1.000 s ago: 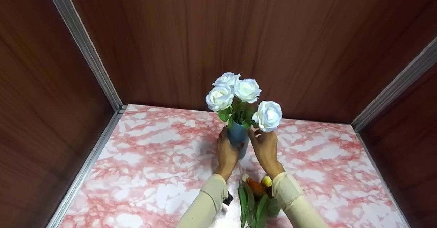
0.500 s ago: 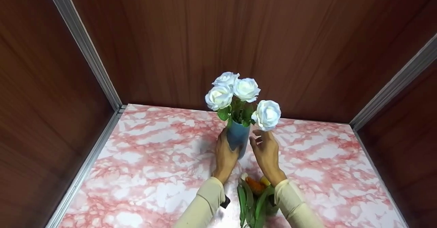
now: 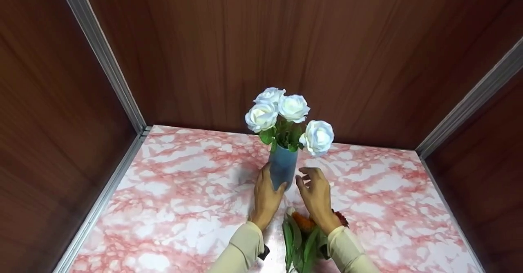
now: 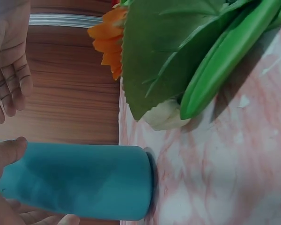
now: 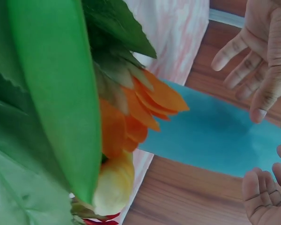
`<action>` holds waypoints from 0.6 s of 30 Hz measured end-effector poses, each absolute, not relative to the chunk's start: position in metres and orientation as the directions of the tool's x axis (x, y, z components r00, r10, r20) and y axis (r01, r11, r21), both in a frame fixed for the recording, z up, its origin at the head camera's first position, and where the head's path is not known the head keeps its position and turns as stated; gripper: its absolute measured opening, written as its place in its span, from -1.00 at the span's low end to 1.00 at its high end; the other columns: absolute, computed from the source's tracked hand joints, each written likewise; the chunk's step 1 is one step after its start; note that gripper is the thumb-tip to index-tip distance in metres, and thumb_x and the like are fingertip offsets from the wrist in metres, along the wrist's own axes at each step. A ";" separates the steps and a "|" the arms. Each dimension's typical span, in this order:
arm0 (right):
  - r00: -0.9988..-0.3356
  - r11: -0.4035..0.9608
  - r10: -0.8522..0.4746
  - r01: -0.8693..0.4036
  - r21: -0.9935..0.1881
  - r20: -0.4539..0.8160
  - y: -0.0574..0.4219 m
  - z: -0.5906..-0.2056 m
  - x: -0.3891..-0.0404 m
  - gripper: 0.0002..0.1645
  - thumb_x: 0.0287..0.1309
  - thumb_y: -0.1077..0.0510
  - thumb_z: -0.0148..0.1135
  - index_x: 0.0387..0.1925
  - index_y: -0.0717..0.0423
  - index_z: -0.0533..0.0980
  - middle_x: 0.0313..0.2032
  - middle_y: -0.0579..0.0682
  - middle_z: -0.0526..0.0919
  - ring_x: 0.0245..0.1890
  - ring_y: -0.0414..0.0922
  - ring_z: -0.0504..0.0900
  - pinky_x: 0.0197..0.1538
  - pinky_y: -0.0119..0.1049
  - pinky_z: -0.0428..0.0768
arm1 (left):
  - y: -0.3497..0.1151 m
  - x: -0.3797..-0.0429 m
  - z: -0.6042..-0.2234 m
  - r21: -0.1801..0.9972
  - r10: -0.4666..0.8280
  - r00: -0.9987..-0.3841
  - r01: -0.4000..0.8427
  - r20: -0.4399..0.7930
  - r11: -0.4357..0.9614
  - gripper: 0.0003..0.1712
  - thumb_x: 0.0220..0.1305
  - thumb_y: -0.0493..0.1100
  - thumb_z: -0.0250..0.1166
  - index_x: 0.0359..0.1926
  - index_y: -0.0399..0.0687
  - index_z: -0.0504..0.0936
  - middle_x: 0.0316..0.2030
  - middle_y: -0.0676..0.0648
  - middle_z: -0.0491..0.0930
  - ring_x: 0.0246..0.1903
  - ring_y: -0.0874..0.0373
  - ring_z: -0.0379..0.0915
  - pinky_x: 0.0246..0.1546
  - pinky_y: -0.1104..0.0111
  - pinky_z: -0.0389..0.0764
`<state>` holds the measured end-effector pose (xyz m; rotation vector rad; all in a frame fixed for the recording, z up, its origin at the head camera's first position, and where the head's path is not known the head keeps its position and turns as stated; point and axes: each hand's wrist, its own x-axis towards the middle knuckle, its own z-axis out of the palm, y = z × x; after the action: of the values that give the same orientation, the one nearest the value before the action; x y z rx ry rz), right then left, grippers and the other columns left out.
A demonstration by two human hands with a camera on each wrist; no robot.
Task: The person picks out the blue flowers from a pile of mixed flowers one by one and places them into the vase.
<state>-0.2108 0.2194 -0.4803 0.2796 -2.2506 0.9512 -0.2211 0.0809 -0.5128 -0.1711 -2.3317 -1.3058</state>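
Note:
In the head view a blue vase (image 3: 282,167) stands upright on the table, holding several white roses (image 3: 294,108); one rose (image 3: 317,138) leans out to the right. My left hand (image 3: 266,199) lies along the vase's left side, its thumb near the lower front. The right wrist view shows that hand's fingers (image 5: 244,74) relaxed and spread, loosely beside the vase. My right hand (image 3: 316,193) is apart on the right, fingers loosely bent and holding nothing. Below it lies a bunch of flowers with an orange bloom (image 5: 140,105), a yellow one (image 5: 114,185) and green leaves (image 4: 166,47).
The table (image 3: 184,207) has a pink and white marbled top. Brown wood-look panels (image 3: 196,52) rise behind it and on both sides, joined by grey metal strips (image 3: 100,56). A dark strap piece (image 3: 264,251) shows at the left sleeve.
My right hand has let go beside the leaning rose and drawn back and down from the vase. My left hand has slid lower and back, loosening. The roses have barely shifted.

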 end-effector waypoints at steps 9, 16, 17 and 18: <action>-0.767 0.742 0.040 -0.407 -0.533 0.641 0.212 -0.486 -0.203 -0.80 -0.10 0.23 0.31 -0.32 0.12 0.57 -0.33 -0.04 0.55 -0.46 -0.13 0.57 -0.44 -0.27 0.53 | 0.076 -0.213 -0.514 0.723 -0.071 -0.872 0.353 0.484 0.594 -0.21 -0.13 -0.20 0.43 0.17 -0.23 0.32 0.06 -0.19 0.39 0.04 -0.05 0.32 0.03 0.16 0.34; -0.749 0.766 -0.017 -0.435 -0.473 0.662 0.208 -0.497 -0.194 -0.79 -0.11 0.21 0.30 -0.31 0.08 0.57 -0.33 -0.07 0.55 -0.43 -0.16 0.56 -0.43 -0.32 0.50 | 0.073 -0.204 -0.515 0.683 -0.020 -0.864 0.382 0.502 0.623 -0.27 -0.10 -0.21 0.40 0.15 -0.25 0.35 0.05 -0.20 0.41 0.05 -0.08 0.31 0.04 0.16 0.33; -0.746 0.768 -0.023 -0.439 -0.466 0.665 0.207 -0.498 -0.192 -0.79 -0.11 0.21 0.30 -0.31 0.08 0.57 -0.33 -0.08 0.55 -0.42 -0.18 0.55 -0.43 -0.33 0.50 | 0.073 -0.203 -0.515 0.675 -0.012 -0.863 0.386 0.506 0.629 -0.27 -0.10 -0.21 0.40 0.15 -0.25 0.35 0.05 -0.20 0.41 0.06 -0.08 0.30 0.05 0.16 0.32; -0.745 0.771 -0.027 -0.440 -0.460 0.667 0.207 -0.499 -0.191 -0.79 -0.11 0.20 0.30 -0.32 0.07 0.57 -0.34 -0.08 0.55 -0.41 -0.19 0.54 -0.43 -0.33 0.50 | 0.072 -0.202 -0.515 0.665 -0.004 -0.860 0.391 0.510 0.636 -0.27 -0.10 -0.21 0.40 0.15 -0.26 0.35 0.05 -0.21 0.41 0.06 -0.09 0.30 0.05 0.15 0.32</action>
<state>-0.1908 0.2069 -0.4989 0.3467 -2.3013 0.8135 -0.2015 0.0724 -0.5148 -0.3038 -2.3862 -1.1272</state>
